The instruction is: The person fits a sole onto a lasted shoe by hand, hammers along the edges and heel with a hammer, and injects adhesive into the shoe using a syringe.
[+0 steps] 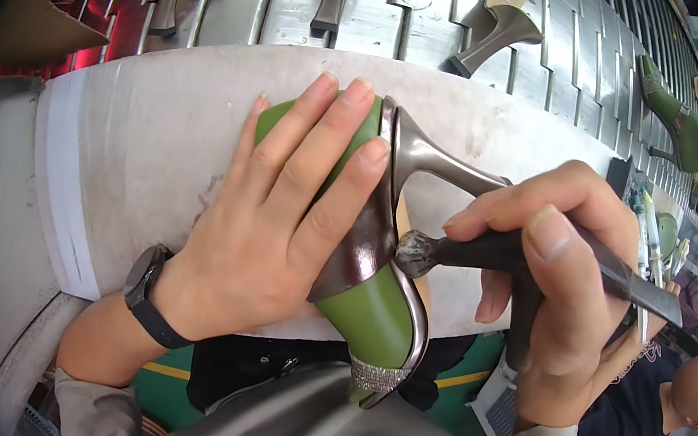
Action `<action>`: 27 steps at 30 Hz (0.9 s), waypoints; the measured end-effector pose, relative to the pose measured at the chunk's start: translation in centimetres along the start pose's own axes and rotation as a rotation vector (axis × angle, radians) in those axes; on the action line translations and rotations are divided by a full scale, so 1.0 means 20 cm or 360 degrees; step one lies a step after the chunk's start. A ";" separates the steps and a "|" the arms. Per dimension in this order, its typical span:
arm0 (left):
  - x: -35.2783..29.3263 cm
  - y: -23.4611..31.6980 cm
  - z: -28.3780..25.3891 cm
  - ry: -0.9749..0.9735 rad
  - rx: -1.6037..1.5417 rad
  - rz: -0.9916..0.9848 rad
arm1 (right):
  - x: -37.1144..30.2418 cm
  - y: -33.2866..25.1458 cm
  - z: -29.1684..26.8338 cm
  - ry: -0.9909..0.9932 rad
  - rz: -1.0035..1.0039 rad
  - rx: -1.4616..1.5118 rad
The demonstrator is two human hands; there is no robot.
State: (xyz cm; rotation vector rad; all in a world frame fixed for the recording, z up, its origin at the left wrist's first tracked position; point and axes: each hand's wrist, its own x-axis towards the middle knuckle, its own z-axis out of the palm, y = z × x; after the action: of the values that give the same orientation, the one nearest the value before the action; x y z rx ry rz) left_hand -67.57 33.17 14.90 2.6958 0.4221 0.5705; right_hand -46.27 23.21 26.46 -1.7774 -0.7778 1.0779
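Note:
A high-heeled shoe (pixel 369 253) in glossy brown lies on its side over a green last (pixel 375 315), with a glittering strap (pixel 377 376) near the toe. Its slim metallic heel (pixel 439 161) points right. My left hand (pixel 280 199) grips the shoe from the left, fingers laid across its rear part. In my right hand (pixel 563 268) is a dark hammer (pixel 488 252), held with the fingers closed about its head and upper handle. The hammer's round face meets or nearly meets the sole edge near the arch; contact is hard to tell.
The shoe lies over a pale worktop (pixel 152 144). Beyond it runs a metal slat conveyor (pixel 358 34) carrying several heeled shoe parts (pixel 498 37). Pens (pixel 653 236) stand at the right. Another person (pixel 657 390) sits at the lower right. A brown flap (pixel 33 35) juts in at left.

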 end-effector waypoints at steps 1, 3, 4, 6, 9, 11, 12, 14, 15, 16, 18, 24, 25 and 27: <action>0.00 0.00 -0.01 -0.0013 -0.0027 -0.0002 | 0.00 0.00 -0.01 -0.0048 -0.0026 -0.0014; 0.00 0.02 -0.02 -0.0034 -0.0035 0.0008 | 0.02 0.02 -0.02 -0.0091 -0.0065 -0.0009; -0.01 0.03 -0.02 0.0040 -0.0071 -0.0038 | 0.05 0.02 -0.02 -0.0197 -0.0099 0.0033; 0.00 0.06 -0.04 0.0072 -0.0175 -0.0089 | 0.07 0.02 -0.03 -0.0270 -0.0094 0.0057; 0.00 0.07 -0.06 0.0014 -0.0104 -0.0059 | 0.02 0.09 -0.09 -0.0235 -0.0070 0.0242; 0.00 0.10 -0.08 0.0031 0.0030 -0.0061 | -0.09 0.22 -0.09 0.0006 -0.0104 0.0400; 0.01 0.13 -0.09 0.0017 0.0181 0.0215 | -0.17 0.30 -0.10 0.0100 -0.0155 0.0470; 0.11 0.29 -0.14 -0.0002 0.0210 0.0616 | -0.34 0.39 -0.12 0.0276 -0.0243 0.0468; 0.10 0.29 -0.11 -0.0009 0.0217 0.0603 | -0.40 0.42 -0.12 0.0338 -0.0312 0.0426; 0.09 0.28 -0.06 -0.0043 0.0146 0.0597 | -0.48 0.40 -0.14 0.0356 -0.0329 0.0278; 0.10 0.28 -0.01 0.0047 0.0066 0.0597 | -0.63 0.35 -0.16 0.0497 -0.0564 0.0229; 0.11 0.30 0.00 0.0089 0.0049 0.0612 | -0.71 0.38 -0.04 0.0519 -0.0974 0.0686; 0.11 0.30 0.01 0.0076 0.0007 0.0600 | -0.66 0.39 0.02 0.0378 -0.0633 0.0438; 0.10 0.28 0.03 0.0084 0.0027 0.0596 | -0.57 0.34 0.01 0.0396 -0.0671 0.0233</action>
State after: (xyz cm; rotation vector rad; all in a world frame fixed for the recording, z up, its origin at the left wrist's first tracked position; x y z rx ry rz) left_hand -64.36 28.76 17.31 2.7962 -0.0713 0.7421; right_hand -50.73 11.03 24.18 -1.4994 -0.8463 0.6058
